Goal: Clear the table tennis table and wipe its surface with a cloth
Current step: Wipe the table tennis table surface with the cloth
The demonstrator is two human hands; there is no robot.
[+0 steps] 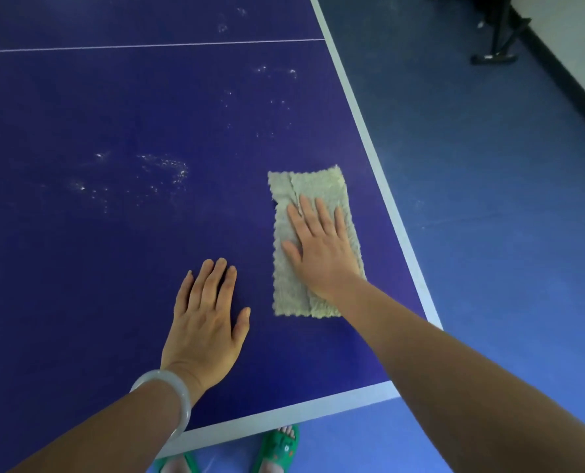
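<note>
Right hand [320, 249] flat, fingers spread, pinning folded cloth [313, 240] near table [369, 138] right edge for wipe pressure. Left hand [205, 322] open, bare, bracing beside it. Smudges [163, 172] remain left.

No readable text, labels, brands or numbers appear anywhere.

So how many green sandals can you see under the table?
2. One green sandal is below the table's near edge, toes showing. The other is left of it, partly cut off.
</note>
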